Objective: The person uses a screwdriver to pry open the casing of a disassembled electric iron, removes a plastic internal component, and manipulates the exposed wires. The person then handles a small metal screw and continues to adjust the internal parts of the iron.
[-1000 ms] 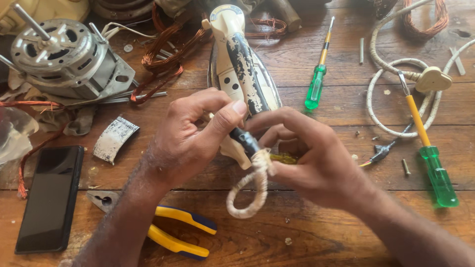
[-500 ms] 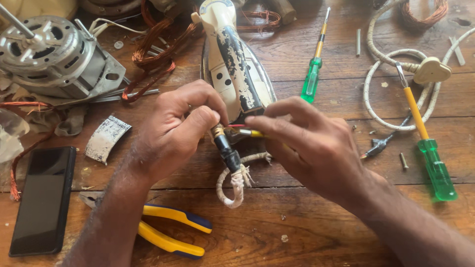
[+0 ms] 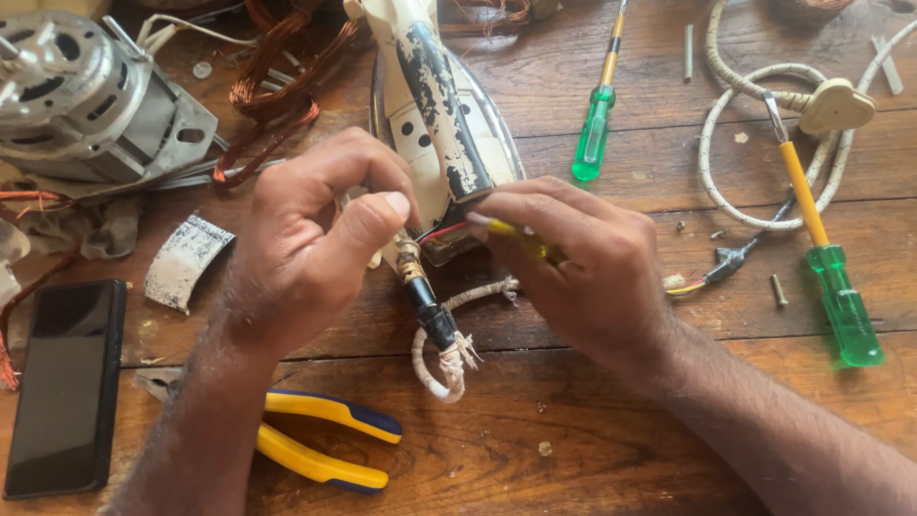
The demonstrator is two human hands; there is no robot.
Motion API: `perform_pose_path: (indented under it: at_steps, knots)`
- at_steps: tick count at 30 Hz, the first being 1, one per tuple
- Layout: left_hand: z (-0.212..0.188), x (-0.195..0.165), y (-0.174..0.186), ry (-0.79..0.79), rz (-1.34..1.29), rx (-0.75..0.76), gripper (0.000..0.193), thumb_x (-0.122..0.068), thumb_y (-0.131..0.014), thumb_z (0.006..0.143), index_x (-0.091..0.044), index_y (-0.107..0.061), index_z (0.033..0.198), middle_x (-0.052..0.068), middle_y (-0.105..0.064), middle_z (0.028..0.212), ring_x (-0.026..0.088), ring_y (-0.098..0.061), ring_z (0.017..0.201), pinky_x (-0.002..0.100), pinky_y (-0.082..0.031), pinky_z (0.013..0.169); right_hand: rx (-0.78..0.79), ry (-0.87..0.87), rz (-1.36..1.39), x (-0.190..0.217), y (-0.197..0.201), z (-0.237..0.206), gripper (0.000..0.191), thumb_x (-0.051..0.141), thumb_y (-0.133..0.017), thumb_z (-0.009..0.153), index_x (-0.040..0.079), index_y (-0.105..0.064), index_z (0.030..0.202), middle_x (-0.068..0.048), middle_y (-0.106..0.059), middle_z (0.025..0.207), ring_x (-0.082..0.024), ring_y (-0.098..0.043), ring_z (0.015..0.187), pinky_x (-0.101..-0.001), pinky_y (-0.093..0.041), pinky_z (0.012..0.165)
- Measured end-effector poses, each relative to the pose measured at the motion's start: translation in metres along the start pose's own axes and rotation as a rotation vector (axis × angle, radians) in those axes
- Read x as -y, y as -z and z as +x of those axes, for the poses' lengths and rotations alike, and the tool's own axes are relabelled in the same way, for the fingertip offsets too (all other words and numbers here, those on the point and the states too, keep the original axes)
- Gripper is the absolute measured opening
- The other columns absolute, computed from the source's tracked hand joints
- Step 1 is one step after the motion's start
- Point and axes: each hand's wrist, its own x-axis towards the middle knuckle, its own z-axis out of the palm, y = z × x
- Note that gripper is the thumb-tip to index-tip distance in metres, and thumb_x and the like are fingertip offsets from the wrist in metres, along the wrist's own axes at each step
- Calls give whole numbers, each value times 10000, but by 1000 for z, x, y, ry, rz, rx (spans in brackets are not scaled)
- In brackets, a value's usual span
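The right hand (image 3: 583,277) pinches a yellow-handled tool (image 3: 521,239) pointing toward the left hand (image 3: 315,239), which pinches the iron's (image 3: 435,105) wire.

Both forearms are extended from the lower edge of the view and angled inward, so that the hands are brought close together at the centre. The left hand (image 3: 315,239) is curled, its thumb pressed toward the bent forefinger in a pinch. The right hand (image 3: 583,263) is turned palm down, fingers closed and pointed left, knuckles raised.
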Motion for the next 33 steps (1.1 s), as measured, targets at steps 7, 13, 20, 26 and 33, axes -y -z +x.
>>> perform_pose_path:
  at_steps: [7,13,20,26,33]
  knots:
    - [2,-10,-6,-164,237,16,181,-245,-644,953,-81,-690,889,91,-672,1072,189,-612,1102,374,-508,1007,-61,-30,-110,1,-10,-5,152,100,-781,1002,57,-727,1138,-59,-768,1056,-165,-772,903,-302,-635,717]
    - [-4,-28,-12,-224,538,-10,180,-211,-759,798,-54,-686,851,186,-589,1209,322,-502,1193,516,-452,1024,-135,-46,-111,3,-14,-7,209,76,-835,921,51,-734,1103,-123,-616,1017,-137,-711,761,-258,-612,610]
    - [0,-34,-23,4,586,-43,129,-188,-787,889,-73,-729,896,160,-667,1255,314,-560,1261,515,-467,1071,-121,2,-159,-7,-18,-7,189,101,-851,1006,49,-737,1147,-60,-626,1028,-121,-684,832,-235,-600,636]
    - [2,-36,-19,93,678,37,149,-220,-808,857,-77,-786,892,147,-684,1228,305,-573,1201,506,-480,1015,-88,3,-108,-6,-14,-9,195,63,-816,985,21,-733,1156,-70,-641,1004,-137,-671,855,-275,-596,691]
    - [2,-38,-24,76,616,91,140,-193,-777,873,-65,-792,928,148,-637,1267,313,-553,1239,492,-433,1052,-5,-101,23,-3,-4,-7,133,64,-766,1012,30,-734,1136,-74,-721,1024,-99,-727,856,-223,-637,690]
